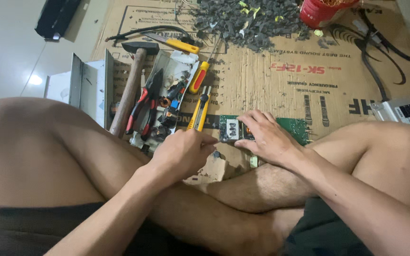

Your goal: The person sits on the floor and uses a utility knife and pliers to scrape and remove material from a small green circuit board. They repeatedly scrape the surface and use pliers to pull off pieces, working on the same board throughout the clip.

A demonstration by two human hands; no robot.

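I sit cross-legged on a sheet of cardboard (281,80). A green circuit board (294,129) with a pale component on its left end lies in front of my shins. My right hand (265,138) rests on top of the board, fingers spread over it and pressing it down. My left hand (182,152) is curled into a fist, thumb and forefinger pinched together at the board's left edge. Whether it grips something small there is hidden by the fingers.
To the left lie a wooden-handled hammer (130,92), red-handled pliers (143,108), a yellow utility knife (199,111), a red-and-yellow screwdriver (198,78) and a grey metal casing (90,87). Farther off are a pile of dark chips (247,21), a red bucket (320,13), black cables (375,50) and a white device (403,113).
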